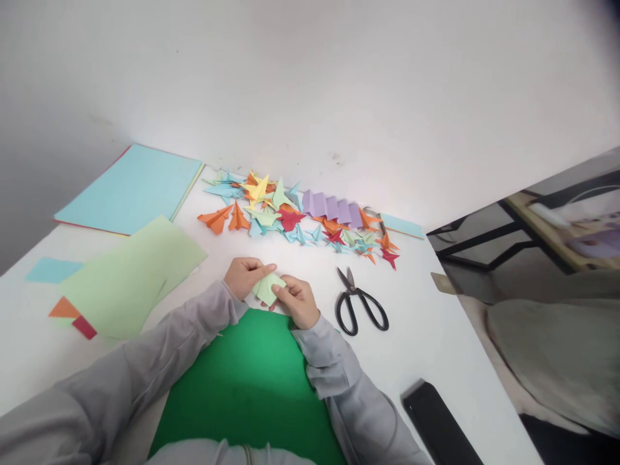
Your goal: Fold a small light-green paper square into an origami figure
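A small piece of folded light green paper (267,290) is pinched between both hands, a little beyond the far edge of a green sheet (247,381). My left hand (246,276) is closed on its left side, thumb on top. From the right, my right hand (298,301) grips the same paper with its thumb pressed across it. Some fingers of both hands are hidden beneath. To the right of my right hand lie black-handled scissors (359,302), blades parted and pointing away from me.
Folded paper shapes (290,219) in several colours line the wall, with a pleated purple paper (332,210) among them. At the left lie a light blue stack (130,187), a large light green sheet (130,278) and paper scraps (65,308). A black object (438,423) rests front right.
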The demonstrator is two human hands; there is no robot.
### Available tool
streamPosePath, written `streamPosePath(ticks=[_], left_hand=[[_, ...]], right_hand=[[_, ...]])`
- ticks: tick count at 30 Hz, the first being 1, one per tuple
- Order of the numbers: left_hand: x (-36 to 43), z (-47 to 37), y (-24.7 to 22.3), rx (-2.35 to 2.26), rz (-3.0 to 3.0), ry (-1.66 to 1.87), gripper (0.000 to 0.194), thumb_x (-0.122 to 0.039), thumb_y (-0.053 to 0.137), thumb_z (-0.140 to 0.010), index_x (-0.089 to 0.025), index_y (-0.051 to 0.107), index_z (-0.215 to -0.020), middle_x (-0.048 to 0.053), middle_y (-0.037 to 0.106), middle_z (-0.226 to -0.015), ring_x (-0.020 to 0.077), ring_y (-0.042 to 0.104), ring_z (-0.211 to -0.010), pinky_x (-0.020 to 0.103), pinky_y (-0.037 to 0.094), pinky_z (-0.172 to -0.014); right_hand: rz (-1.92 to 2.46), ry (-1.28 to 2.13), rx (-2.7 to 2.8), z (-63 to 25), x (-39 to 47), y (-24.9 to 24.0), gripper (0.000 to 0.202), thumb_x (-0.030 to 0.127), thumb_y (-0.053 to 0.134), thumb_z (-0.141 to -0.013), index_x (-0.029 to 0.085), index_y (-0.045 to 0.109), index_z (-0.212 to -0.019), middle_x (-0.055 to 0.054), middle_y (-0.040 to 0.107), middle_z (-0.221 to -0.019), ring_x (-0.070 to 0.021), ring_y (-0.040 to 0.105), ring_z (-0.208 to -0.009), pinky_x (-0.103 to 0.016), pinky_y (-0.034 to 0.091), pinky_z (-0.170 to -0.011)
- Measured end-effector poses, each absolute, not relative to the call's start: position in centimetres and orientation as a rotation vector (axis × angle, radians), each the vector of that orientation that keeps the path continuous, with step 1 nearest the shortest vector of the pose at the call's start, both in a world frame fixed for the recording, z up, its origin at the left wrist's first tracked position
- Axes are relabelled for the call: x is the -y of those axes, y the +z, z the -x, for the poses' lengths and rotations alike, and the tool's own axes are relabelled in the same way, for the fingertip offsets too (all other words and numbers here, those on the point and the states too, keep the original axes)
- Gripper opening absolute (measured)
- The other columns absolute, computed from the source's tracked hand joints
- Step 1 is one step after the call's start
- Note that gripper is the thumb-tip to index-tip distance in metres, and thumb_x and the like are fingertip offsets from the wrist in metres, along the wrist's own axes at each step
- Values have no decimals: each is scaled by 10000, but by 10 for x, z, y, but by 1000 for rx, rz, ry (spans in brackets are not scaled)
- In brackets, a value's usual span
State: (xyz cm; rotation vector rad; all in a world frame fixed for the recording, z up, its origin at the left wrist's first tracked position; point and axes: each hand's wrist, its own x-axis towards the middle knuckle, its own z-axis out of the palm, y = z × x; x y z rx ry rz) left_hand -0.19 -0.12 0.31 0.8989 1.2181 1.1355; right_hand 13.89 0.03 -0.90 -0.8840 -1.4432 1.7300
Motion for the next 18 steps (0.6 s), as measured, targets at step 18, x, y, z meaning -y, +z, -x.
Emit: streamPosePath(ticks=[18], left_hand=[[1,1,-2,-1241,-924,1104,411,-493,601,-627,-136,468,-472,-49,438,-374,58,392,-337,190,274,-342]], right_hand=[[1090,1543,1578,-131,2,-9,311,468,574,-723,177,527,-623,30,573,-431,-108,525,-342,-200,379,-340]])
